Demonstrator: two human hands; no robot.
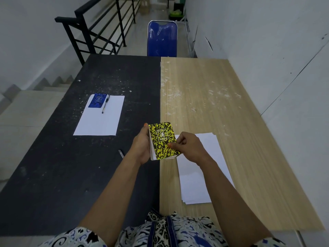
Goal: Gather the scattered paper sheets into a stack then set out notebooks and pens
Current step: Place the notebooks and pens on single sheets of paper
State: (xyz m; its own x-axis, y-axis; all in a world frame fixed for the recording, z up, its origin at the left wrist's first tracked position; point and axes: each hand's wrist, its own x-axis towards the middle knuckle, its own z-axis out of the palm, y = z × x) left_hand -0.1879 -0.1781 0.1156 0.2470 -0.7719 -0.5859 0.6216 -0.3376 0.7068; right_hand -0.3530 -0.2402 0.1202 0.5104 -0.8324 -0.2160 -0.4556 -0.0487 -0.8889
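The step in hand looked to be the setting-out: the paper stack (pixel 197 168) already lay gathered on the pale wooden half of the tabletop (pixel 231 107), its edges only slightly fanned, while one place had been laid on the dark half (pixel 53 157), where a single sheet (pixel 99 118) carried a blue notebook (pixel 97 100) at its far left corner with a pen (pixel 105 104) just beside it. The person held a yellow-and-black speckled notebook (pixel 162 139) above the seam between the two halves, clear of the surface. The left hand (pixel 140 148) cradled its spine edge, fingers curled round the back and the thumb tip showing at the top corner; the right hand (pixel 187 145) pinched the cover near its right edge between thumb and curled fingers. A second pen (pixel 121 153) lay loose on the dark half, just left of the left wrist and partly hidden by it. The next move, as I judged it, called for laying this notebook down flat at a second place, probably with a sheet from the stack beneath it, and then fetching the loose pen to lie alongside. Both halves of the tabletop were flecked with white paint or plaster marks. Beyond the far edge stood a blue chair (pixel 162 40), a black stair railing (pixel 99 27) ran off to the left above descending steps, and a plain white wall (pixel 276 50) closed the right side.
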